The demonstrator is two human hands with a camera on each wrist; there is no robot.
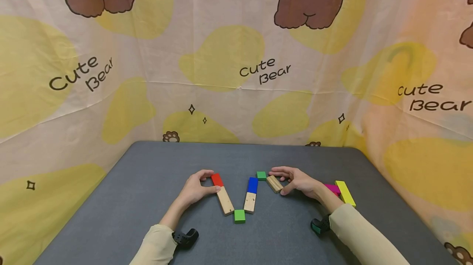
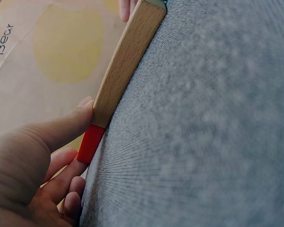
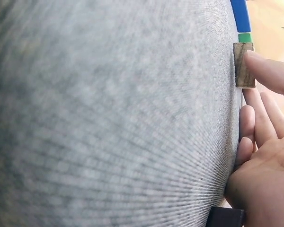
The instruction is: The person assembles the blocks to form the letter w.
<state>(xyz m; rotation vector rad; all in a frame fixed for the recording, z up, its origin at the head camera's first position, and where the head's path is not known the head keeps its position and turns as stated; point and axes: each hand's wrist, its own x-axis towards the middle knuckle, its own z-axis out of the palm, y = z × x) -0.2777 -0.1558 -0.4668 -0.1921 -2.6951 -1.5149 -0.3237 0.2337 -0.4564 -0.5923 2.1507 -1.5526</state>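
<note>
My left hand holds a red block, thumb near its seam with a long plain wooden block and a fingertip at its far end. In the left wrist view, the red block and wooden block lie end to end. My right hand pinches a striped wooden block between thumb and fingers; its thumb also shows on this block in the right wrist view. Beside its far corner sits a green block.
A blue block and a wooden block form a line in the middle. Another green block lies at the bottom of the V. Behind my right wrist are a magenta block and a yellow block on the grey table.
</note>
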